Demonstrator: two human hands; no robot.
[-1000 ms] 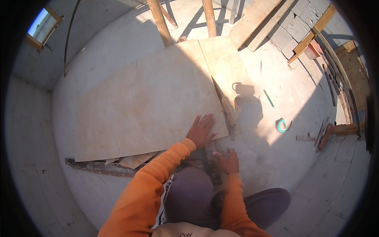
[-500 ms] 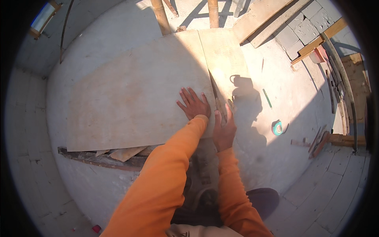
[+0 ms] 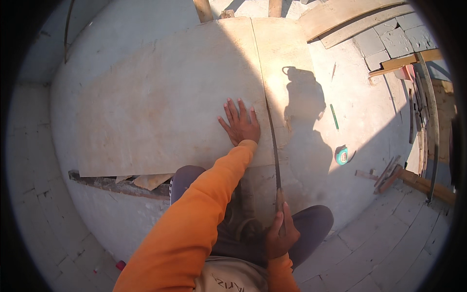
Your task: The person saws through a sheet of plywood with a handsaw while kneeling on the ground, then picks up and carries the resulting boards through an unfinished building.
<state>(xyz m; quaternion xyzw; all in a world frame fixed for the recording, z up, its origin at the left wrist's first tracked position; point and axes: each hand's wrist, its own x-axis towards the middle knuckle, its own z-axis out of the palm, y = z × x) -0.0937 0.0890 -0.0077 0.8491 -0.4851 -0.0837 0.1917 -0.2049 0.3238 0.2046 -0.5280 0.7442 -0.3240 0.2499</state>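
Note:
A large pale plywood sheet (image 3: pixel 155 102) lies in front of me, its near left edge over dark timber. My left hand (image 3: pixel 242 126) presses flat on it, fingers spread, close to a long thin cut line. To the right of that line is a narrower strip of plywood (image 3: pixel 279 41). Close to my right knee, my right hand (image 3: pixel 283 232) is closed round the wooden handle of a handsaw. The dark, narrow blade (image 3: pixel 274 146), seen nearly edge-on, stretches away from that hand along the cut line. How deep its tip sits is hidden.
Right of the sheet lie a green pencil (image 3: pixel 334 117) and a teal tape measure (image 3: pixel 341 155). Planks (image 3: pixel 348 19) and grey blocks (image 3: pixel 401 41) are at the far right. Wood scraps (image 3: pixel 389 175) lie further right. Bamboo posts (image 3: pixel 203 9) stand beyond the sheet.
My right hand has drawn back toward my body with the handsaw, so more of the blade shows. My left hand stays flat on the sheet. The view has shifted slightly.

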